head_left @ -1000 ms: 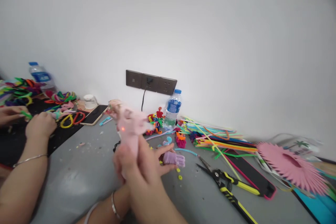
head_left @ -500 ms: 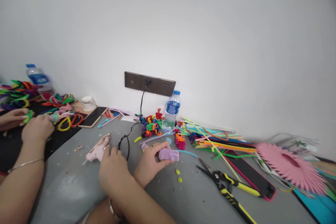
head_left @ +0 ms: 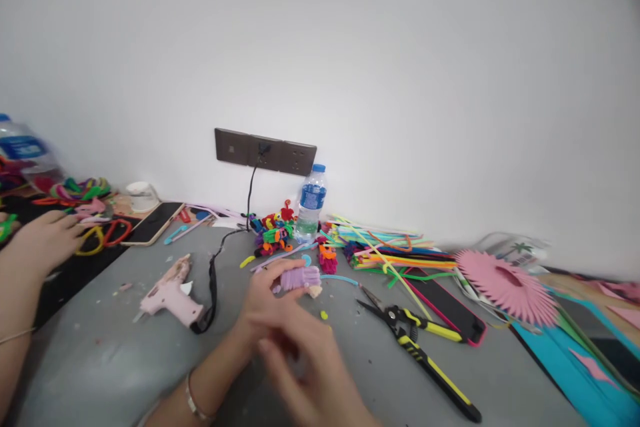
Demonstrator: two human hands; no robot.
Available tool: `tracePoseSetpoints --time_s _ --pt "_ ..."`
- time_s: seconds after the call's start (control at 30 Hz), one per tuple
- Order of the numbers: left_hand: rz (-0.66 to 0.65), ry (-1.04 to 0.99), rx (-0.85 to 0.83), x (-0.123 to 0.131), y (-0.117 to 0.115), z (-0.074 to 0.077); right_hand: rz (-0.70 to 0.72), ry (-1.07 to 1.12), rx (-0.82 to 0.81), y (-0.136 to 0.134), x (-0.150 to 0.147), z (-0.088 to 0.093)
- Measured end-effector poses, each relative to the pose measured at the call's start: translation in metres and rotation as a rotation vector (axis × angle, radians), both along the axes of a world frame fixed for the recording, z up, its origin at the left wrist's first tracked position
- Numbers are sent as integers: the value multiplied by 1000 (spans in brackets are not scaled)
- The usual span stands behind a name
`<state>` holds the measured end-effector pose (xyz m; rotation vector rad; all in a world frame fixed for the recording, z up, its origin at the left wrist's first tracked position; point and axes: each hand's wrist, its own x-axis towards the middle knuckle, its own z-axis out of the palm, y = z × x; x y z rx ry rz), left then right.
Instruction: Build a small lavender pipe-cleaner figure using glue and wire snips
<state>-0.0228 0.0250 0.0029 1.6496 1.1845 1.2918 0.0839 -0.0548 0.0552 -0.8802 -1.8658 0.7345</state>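
My left hand [head_left: 265,297], with a bracelet at the wrist, grips a lilac pipe-cleaner bundle [head_left: 299,278] between thumb and fingers. A small cream-coloured bit [head_left: 315,291] shows at the bundle's right end. My right hand [head_left: 313,357] is in front of the left one, blurred, its fingers bent and apart with nothing visible in them. To the left lies a pink glue gun [head_left: 173,300] on its side, its black cord running to the wall. Pliers with yellow-and-black handles [head_left: 420,340] lie spread to the right. A yellow piece [head_left: 324,315] sits beyond my right hand.
Another person's hand [head_left: 47,240] is at far left, near looped scissors [head_left: 103,237] and a phone [head_left: 153,223]. Along the wall stand a water bottle [head_left: 311,203], colourful pipe-cleaner figures [head_left: 274,230] and loose pipe cleaners [head_left: 390,250]. A pink pleated paper ring [head_left: 475,273] lies right.
My right hand has left the glue gun and come back rightward to beside my left hand. The view has swung right. The other person's hand has shifted too.
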Motion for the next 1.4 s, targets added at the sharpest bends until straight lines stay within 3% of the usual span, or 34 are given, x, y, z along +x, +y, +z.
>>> tracePoseSetpoints --time_s 0.07,0.17,0.33,0.53,0.73,1.0,1.13,1.2,1.4 --pt "-73 -60 -41 -1 0 0 -213 25 -33 -3 37 -8" --pt "-76 -90 -70 -2 -1 -1 -584 48 -56 -4 87 -25" --pt "-102 -85 -96 -1 -2 -5 -753 17 -70 -8 139 -60" --pt "-122 -59 -84 1 -2 -5 -983 -229 -119 -33 192 -91" --pt "-136 -55 -81 3 -4 -2 -886 -361 -422 -39 217 -102" --pt "-150 -72 -82 5 -1 -6 -662 -398 -651 -33 218 -70" --pt "-152 -82 -100 6 -3 -5 -433 -197 -946 -37 212 -57" --pt "-158 -69 -93 6 -3 -6 -395 -40 -1044 -41 207 -57" --pt "-156 -61 -98 7 -3 -7 -362 208 -1003 -43 200 -72"
